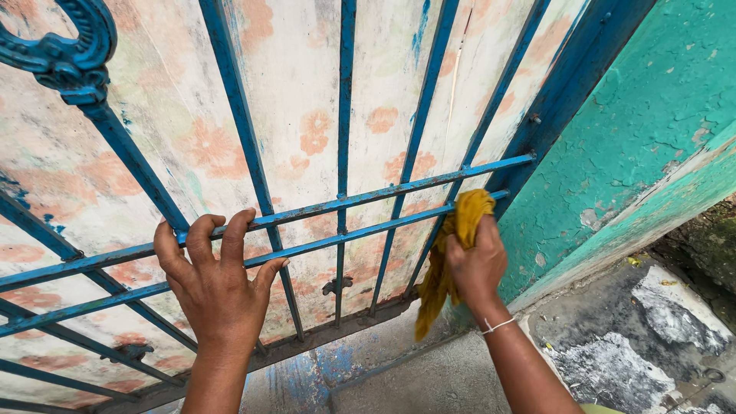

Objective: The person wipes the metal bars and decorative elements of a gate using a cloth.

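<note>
a: what's on the left?

b: an ornate blue scroll (65, 46) at the top corner of a blue metal gate (345, 115). behind its bars is a faded sheet with pale orange flowers (307, 69). paint on the bars looks chipped and worn.

a: and the left hand?

b: the left hand (218, 287) rests on the two horizontal bars (322, 222) in the lower half of the gate. its fingers (201, 234) are spread and hooked over the upper one, thumb near the lower. it grips the bar and nothing loose.

a: moving right?

b: the right hand (477, 261) is closed around a mustard-yellow cloth (448, 253). the bunched top presses against the lower bar near the gate's right edge, and the tail hangs down past the wrist. a thin white band (498, 326) circles that wrist.

a: how would the cloth handle?

b: judging by how it drapes, it's light, soft and limp, so it needs bunching in the fist, as here. the gate looks stiff and heavy, and the rough bars could snag fabric.

a: far right?

b: a teal wall (652, 115) with flaking paint, and patchy grey ground (613, 360) below.
</note>
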